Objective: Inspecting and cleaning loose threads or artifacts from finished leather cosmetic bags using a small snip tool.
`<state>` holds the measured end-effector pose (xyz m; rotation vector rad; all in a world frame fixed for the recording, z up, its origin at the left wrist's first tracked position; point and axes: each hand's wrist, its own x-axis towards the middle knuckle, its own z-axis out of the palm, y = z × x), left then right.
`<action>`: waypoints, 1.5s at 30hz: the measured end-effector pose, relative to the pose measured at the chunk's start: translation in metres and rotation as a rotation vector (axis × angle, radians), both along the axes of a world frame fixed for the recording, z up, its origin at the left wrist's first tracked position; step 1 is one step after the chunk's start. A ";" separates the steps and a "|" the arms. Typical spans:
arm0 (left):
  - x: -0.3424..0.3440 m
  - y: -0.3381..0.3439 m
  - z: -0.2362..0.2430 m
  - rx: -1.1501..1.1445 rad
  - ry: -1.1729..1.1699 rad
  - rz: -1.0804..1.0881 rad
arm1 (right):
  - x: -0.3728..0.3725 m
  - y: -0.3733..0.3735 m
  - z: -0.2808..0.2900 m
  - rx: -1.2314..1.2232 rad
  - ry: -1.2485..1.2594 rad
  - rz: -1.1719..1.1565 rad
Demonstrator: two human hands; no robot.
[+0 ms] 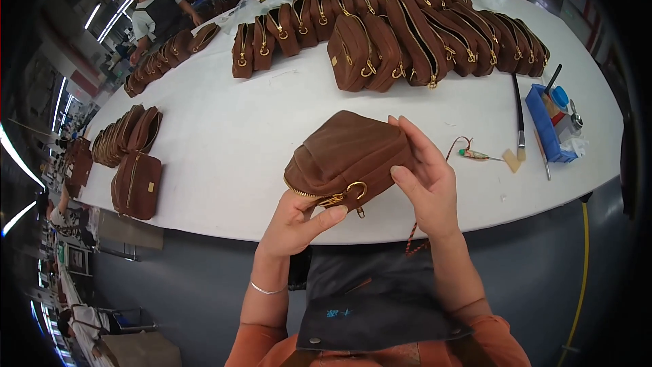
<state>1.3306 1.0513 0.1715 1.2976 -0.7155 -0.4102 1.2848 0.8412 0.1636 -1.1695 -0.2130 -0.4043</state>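
Both hands hold a brown leather pouch (346,149) with a gold zip and gold ring clasp (355,190), raised just over the near edge of the white table. My left hand (292,224) grips its lower left end by the zip, thumb toward the clasp, some fingers hidden behind or inside the pouch. My right hand (428,183) holds the right end, thumb on the front face and fingers curled over the top corner.
The white table (224,129) carries rows of brown pouches (428,34) at the back and left, a blue tray of tools (550,129), a brush (521,136), a green-handled awl (473,154) and a tan pad (511,160). Co-workers (153,20) stand back left and along the left.
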 end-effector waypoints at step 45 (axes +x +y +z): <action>0.004 -0.009 -0.020 0.074 -0.160 0.153 | 0.002 -0.005 -0.022 -0.019 0.147 0.023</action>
